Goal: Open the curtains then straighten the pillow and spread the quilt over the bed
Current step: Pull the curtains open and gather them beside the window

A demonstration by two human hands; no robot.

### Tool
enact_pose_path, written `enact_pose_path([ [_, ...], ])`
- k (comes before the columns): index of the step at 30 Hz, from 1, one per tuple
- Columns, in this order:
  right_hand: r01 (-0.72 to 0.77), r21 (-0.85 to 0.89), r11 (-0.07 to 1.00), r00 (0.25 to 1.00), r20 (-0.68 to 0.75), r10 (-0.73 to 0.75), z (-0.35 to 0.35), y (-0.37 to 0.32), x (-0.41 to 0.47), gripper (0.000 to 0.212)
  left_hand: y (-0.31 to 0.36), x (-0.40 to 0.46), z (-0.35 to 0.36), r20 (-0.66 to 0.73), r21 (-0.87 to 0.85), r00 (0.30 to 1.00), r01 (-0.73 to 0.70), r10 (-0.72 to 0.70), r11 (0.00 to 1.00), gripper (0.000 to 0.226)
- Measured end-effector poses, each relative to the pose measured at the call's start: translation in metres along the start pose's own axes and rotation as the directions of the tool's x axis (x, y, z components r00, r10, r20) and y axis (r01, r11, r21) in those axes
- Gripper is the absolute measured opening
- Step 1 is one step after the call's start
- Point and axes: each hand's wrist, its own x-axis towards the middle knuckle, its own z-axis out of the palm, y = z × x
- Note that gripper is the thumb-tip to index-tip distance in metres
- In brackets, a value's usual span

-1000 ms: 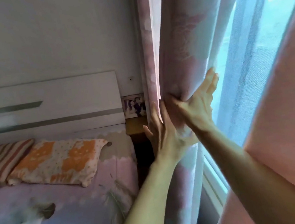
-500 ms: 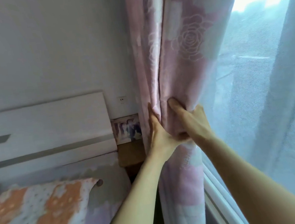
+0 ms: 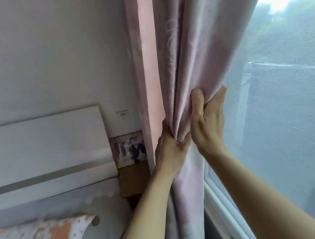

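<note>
Gripping the pink curtain (image 3: 190, 58), your left hand (image 3: 170, 152) bunches its folds while your right hand (image 3: 208, 120) pinches them, thumb up; fabric hangs gathered beside the wall.

Soft matt cloth curtain (image 3: 194, 53), glossy white headboard (image 3: 41, 151), fine mesh screen (image 3: 294, 120)

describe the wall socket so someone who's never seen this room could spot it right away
Start at the pink curtain bunched beside the window, then look left along the pale wall. The wall socket sits just past the white headboard, above a leaning photo. It is the only small white square plate on that wall.
</note>
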Motion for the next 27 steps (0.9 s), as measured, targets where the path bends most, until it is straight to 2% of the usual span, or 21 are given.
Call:
enact_pose_path([
  [3, -0.004, -0.123, 0.992, 1.0, 0.0, 0.005, 0.028, 0.017, 0.029, 0.024, -0.015, 0.04, 0.002, 0.038, -0.074, 0.999, 0.025, -0.022, 0.997, 0.057],
  [6, -0.013, -0.151, 0.988, 0.999, 0.045, 0.019, 0.048, 0.03, 0.05, 0.017, -0.021, 0.068, 0.004, 0.055, -0.097, 0.998, 0.011, -0.006, 0.995, 0.056],
  [10, -0.006, -0.206, 0.979, 0.992, 0.126, 0.032, 0.081, 0.05, 0.085, 0.026, -0.037, 0.116, 0.004, -0.008, -0.118, 1.0, -0.009, 0.008, 0.993, 0.052],
  [20, -0.007, -0.297, 0.955, 0.956, 0.277, 0.094, 0.185, 0.119, 0.157, 0.035, -0.097, 0.243, -0.005, -0.013, -0.137, 0.994, 0.107, -0.11, 0.985, 0.031],
  [22, -0.021, -0.303, 0.953, 0.952, 0.285, 0.111, 0.207, 0.138, 0.17, 0.041, -0.112, 0.273, -0.004, 0.007, -0.149, 0.99, 0.143, -0.143, 0.978, 0.03],
  [25, -0.044, -0.328, 0.944, 0.949, 0.283, 0.143, 0.237, 0.161, 0.185, 0.061, -0.129, 0.313, -0.007, 0.073, -0.138, 0.989, 0.137, -0.128, 0.981, 0.027],
  [27, -0.044, -0.373, 0.927, 0.95, 0.271, 0.154, 0.259, 0.181, 0.197, 0.063, -0.143, 0.34, -0.009, 0.119, -0.111, 0.986, 0.133, -0.119, 0.985, 0.028],
])
